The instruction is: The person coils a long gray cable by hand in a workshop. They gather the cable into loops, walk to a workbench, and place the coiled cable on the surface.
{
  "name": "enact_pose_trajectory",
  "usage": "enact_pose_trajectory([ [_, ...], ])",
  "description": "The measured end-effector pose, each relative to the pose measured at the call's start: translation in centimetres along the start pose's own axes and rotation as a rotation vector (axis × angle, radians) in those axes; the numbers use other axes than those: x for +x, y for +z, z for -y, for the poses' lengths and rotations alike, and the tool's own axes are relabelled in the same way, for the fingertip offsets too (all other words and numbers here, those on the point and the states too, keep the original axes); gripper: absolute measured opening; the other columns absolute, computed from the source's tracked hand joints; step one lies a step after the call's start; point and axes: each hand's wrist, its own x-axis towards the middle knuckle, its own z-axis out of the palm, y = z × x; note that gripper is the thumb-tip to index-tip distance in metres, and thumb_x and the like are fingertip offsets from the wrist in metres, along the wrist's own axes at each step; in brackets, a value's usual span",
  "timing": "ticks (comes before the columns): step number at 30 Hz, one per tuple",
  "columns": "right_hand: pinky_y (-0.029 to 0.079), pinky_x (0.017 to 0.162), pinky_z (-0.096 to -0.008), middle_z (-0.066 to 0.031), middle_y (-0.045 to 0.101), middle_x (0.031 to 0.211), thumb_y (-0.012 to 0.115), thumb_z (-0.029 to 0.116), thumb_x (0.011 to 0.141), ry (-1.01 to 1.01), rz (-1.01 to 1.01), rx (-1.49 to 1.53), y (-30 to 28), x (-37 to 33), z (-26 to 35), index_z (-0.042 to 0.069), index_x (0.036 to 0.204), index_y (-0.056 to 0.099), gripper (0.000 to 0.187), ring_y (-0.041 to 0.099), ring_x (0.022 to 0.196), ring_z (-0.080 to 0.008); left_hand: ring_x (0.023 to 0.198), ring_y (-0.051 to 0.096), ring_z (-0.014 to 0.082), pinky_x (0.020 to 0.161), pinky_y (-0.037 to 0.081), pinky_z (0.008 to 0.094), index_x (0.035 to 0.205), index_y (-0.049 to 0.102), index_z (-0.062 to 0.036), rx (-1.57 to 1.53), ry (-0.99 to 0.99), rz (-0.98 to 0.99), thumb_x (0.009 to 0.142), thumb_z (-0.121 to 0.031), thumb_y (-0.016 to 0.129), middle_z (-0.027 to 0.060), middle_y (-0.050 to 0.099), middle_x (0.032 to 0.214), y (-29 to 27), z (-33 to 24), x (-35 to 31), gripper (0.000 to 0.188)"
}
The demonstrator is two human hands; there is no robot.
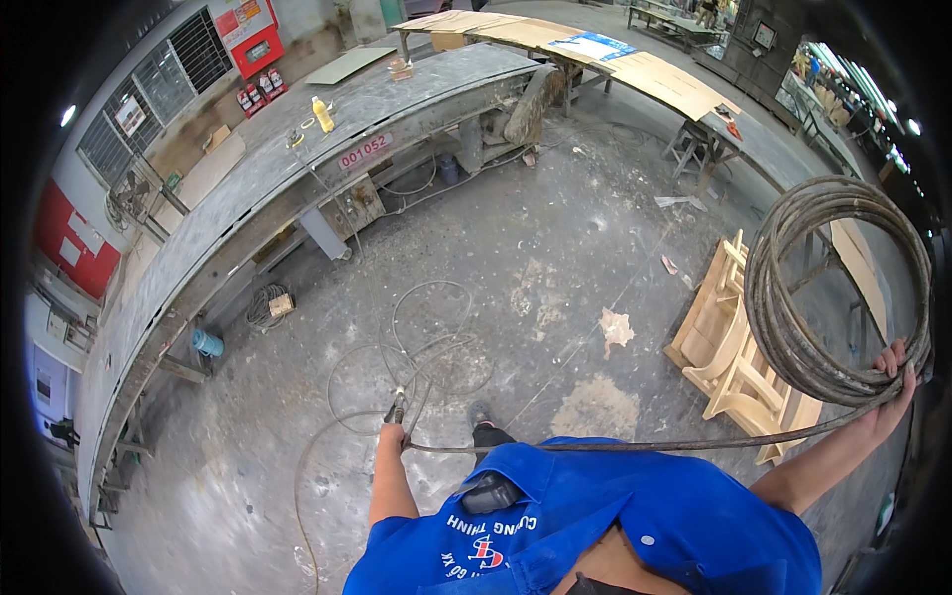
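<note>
Raised at the right, my right hand (895,375) is closed round the bottom of a large coil of dark hose (769,288). From the coil one length of hose runs across the front of my blue shirt to my left side. My left hand (394,433) is closed round the hose near a dark end piece with a metal fitting (399,397); its exact kind is too small to tell. Thin loose loops of hose (395,315) lie on the floor just beyond that hand. One strand (297,486) trails toward the lower edge.
A long grey worktable (238,183) curves along the left, with a yellow bottle (322,114) on top. Pale wooden frame parts (744,362) are stacked below the coil. Cardboard covers another table (635,69) at the back. A blue container (207,343) stands by the left table's legs.
</note>
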Motion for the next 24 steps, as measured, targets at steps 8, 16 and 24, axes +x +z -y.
enact_pose_trajectory([
  [8, 0.034, 0.071, -0.0293, -0.0067, 0.034, 0.086, 0.051, -0.002, 0.078, 0.077, 0.012, 0.02, -2.1, -0.4, 2.1, -0.004, 0.103, 0.033, 0.032, 0.038, 0.071, -0.0132, 0.063, 0.058, 0.0236, 0.055, 0.047, 0.0349, 0.091, 0.063, 0.0059, 0.199, 0.423, 0.155, 0.069, -0.062, 0.059, 0.0164, 0.061, 0.072, -4.2, -2.0, -3.9, 0.071],
  [16, 0.032, 0.074, -0.0301, -0.0066, 0.032, 0.084, 0.052, -0.004, 0.074, 0.102, -0.061, -0.156, -3.0, -0.9, 3.1, 0.001, 0.087, 0.032, 0.024, 0.036, 0.074, -0.0157, 0.099, 0.058, 0.0284, 0.084, 0.046, 0.0432, 0.101, 0.06, -0.0025, 1.171, 0.349, -0.264, 0.07, -0.015, 0.06, 0.0182, 0.061, 0.103, -2.6, -2.5, -7.8, 0.034],
  [24, 0.028, 0.072, -0.0287, -0.0049, 0.029, 0.081, 0.054, -0.003, 0.065, 0.148, -0.089, -0.142, -4.0, -1.5, 5.2, 0.0, 0.091, 0.031, 0.034, 0.032, 0.071, -0.0153, 0.054, 0.061, 0.0237, 0.047, 0.052, 0.0333, 0.074, 0.054, 0.0047, 0.333, -0.055, 0.368, 0.074, -0.001, 0.05, 0.0129, 0.058, 0.063, -2.7, -1.0, -8.3, 0.008],
])
